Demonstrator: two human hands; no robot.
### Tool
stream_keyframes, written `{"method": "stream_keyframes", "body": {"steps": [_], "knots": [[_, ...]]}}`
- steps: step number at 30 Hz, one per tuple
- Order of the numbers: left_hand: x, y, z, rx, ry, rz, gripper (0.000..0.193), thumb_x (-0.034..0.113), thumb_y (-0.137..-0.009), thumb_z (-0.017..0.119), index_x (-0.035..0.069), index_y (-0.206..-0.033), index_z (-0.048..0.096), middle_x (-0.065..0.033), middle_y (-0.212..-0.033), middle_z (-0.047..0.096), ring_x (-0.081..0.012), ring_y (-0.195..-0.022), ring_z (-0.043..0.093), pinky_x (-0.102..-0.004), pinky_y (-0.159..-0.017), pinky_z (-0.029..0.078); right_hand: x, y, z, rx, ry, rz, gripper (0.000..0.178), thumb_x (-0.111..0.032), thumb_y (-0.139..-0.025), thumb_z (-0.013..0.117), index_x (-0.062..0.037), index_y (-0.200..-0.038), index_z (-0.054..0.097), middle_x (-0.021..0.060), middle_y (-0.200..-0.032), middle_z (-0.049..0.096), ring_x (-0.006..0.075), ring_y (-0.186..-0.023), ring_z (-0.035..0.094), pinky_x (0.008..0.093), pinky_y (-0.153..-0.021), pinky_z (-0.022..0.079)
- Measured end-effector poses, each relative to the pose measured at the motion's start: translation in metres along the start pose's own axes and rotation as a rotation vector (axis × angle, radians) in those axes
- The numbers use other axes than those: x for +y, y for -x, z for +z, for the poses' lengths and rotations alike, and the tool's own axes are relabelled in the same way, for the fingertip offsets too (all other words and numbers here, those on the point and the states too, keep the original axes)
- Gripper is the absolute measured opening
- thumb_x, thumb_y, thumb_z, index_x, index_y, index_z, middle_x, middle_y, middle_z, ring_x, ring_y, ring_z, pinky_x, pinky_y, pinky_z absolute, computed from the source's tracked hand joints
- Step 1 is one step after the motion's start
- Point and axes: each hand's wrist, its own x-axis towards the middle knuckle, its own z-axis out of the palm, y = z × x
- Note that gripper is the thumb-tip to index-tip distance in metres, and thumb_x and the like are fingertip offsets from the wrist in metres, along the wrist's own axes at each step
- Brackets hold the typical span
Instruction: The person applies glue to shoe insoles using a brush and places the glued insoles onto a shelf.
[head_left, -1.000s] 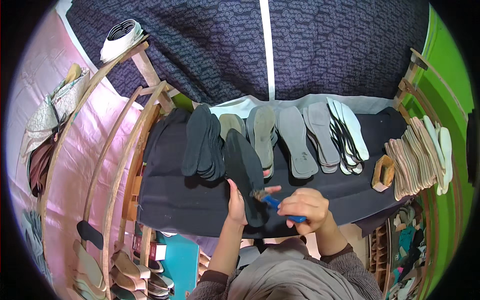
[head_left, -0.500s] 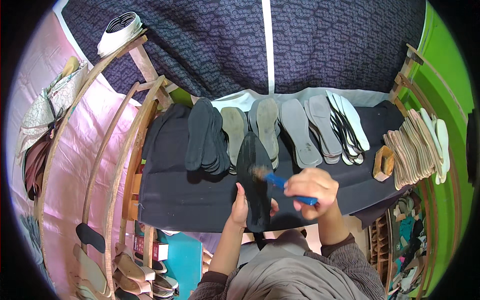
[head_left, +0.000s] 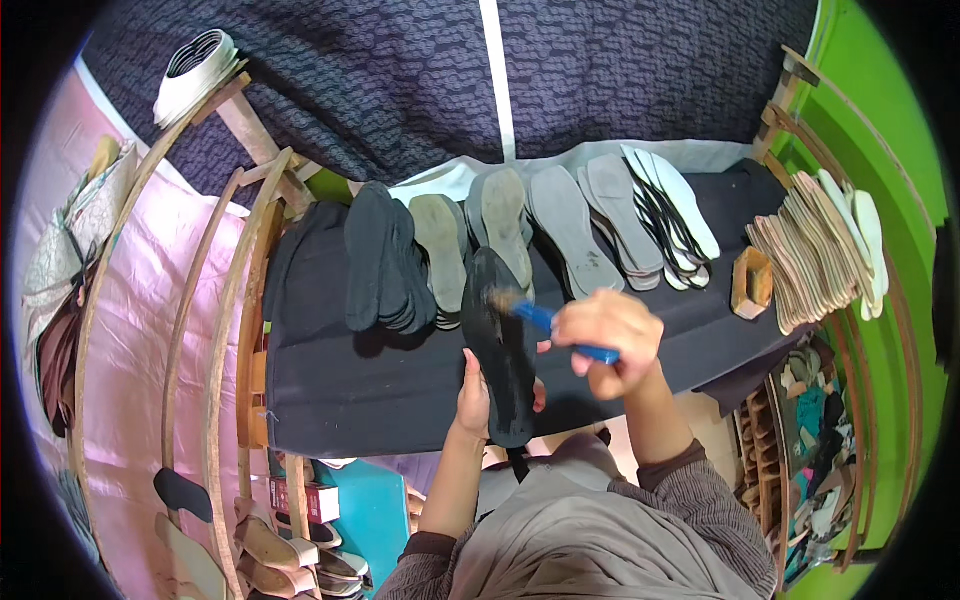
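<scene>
A black shoe sole [head_left: 488,370] lies lengthwise in my left hand [head_left: 474,392], whose fingers wrap around it from beneath, the fingertips showing at its right edge. Part of its surface looks wet and shiny. In my right hand [head_left: 612,342] is a brush with a blue handle [head_left: 534,314]; its tan bristles [head_left: 507,301] touch the upper half of the sole. Just beyond the sole's tip, grey-tan soles [head_left: 502,205] and a stack of black soles [head_left: 380,265] rest on the dark cloth.
Grey soles [head_left: 572,230] and white soles [head_left: 675,200] continue the row rightward. A small wooden box [head_left: 751,284] stands beside a fanned stack of beige soles [head_left: 810,250]. Wooden rails [head_left: 228,350] rise at the left, with shoe lasts [head_left: 275,545] below. The black-covered table [head_left: 340,400] ends near my forearms.
The brush has moved toward the far end of the sole, with my right hand following. My left hand keeps its hold. The whole view has shifted slightly.
</scene>
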Motion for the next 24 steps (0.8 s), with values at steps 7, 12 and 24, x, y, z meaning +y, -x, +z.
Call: {"method": "stream_keyframes", "body": {"steps": [7,12,24], "knots": [[-0.003,-0.007,0.001,0.089,0.048,0.048,0.095,0.074,-0.085,0.011,-0.004,-0.134,0.036,-0.0157,-0.079,0.060,-0.0217,-0.070,0.056,-0.0309,-0.064,0.045,0.005,0.020,0.003,-0.002,0.049,0.021,0.024,0.000,-0.057,0.063,-0.0001,-0.081,0.062,0.0130,-0.077,0.062,0.0246,-0.059,0.058,0.0312,-0.053,0.045],[-0.001,-0.013,0.003,0.293,0.166,0.123,0.093,0.073,-0.085,0.013,-0.003,-0.134,0.036,-0.0177,-0.099,0.060,-0.0225,-0.077,0.060,-0.0329,-0.066,0.050,-0.012,0.053,0.016,-0.135,-0.111,0.108,0.029,-0.002,-0.051,0.061,-0.0014,-0.080,0.062,0.0118,-0.079,0.063,0.0258,-0.057,0.054,0.0323,-0.053,0.045],[-0.003,0.001,-0.026,-0.006,0.277,0.203,0.085,0.071,-0.086,0.016,0.007,-0.140,0.029,-0.0137,-0.133,0.045,-0.0366,-0.094,0.061,-0.0416,-0.071,0.053,-0.009,0.051,0.025,-0.118,-0.086,0.161,0.027,-0.001,-0.054,0.063,-0.0020,-0.081,0.062,0.0114,-0.080,0.062,0.0266,-0.063,0.057,0.0329,-0.057,0.046]]}}
